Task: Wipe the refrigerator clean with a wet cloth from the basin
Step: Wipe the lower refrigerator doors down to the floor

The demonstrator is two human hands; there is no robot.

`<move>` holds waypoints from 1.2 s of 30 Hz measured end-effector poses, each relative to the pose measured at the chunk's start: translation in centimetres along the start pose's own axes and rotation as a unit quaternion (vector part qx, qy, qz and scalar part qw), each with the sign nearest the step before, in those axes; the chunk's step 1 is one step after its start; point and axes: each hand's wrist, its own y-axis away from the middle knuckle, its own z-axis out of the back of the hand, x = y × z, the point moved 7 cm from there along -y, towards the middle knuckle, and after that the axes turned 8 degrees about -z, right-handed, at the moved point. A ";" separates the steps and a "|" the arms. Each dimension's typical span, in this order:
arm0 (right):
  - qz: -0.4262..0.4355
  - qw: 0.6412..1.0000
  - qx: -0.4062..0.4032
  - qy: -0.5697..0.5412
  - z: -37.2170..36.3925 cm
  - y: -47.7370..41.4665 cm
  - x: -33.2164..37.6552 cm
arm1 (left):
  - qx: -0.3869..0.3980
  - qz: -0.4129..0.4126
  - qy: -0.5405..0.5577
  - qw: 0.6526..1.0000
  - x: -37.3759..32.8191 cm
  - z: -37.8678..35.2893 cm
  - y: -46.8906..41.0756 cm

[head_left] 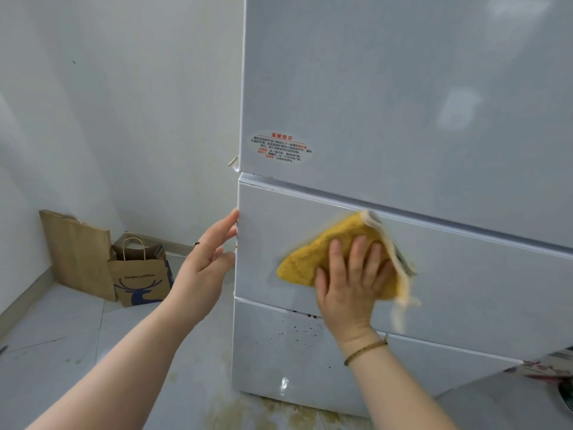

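A white refrigerator (403,103) fills the right of the head view, with an upper door, a middle drawer front and a lower drawer front. My right hand (350,280) presses a yellow cloth (313,256) flat against the middle drawer front, fingers spread and straight. The cloth's white edge is blurred at its right side. My left hand (210,252) is open, its fingertips touching the left edge of the middle drawer. Dark specks dot the lower drawer front (294,333) just under my right hand.
Two brown paper bags (136,274) stand in the corner on the tiled floor at the left. A yellowish stain (248,411) spreads on the floor at the fridge's base. An oval warning sticker (279,147) sits low on the upper door. Some object shows at the right edge.
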 end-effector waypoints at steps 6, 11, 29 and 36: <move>0.163 0.981 0.049 -0.096 0.1 -5.1 6.2 | -0.023 0.012 0.022 0.999 -0.3 -0.1 0.1; 0.110 0.992 0.008 -0.056 1.6 -4.2 -1.2 | -0.025 0.024 0.013 0.999 -0.6 -0.4 0.5; -0.090 0.993 -0.070 0.034 3.7 -1.7 -11.7 | -0.037 0.043 -0.024 0.998 -0.3 -1.2 0.7; -0.069 0.996 -0.053 -0.037 0.2 -1.8 -1.5 | -0.033 0.032 -0.035 0.998 0.5 -1.8 0.8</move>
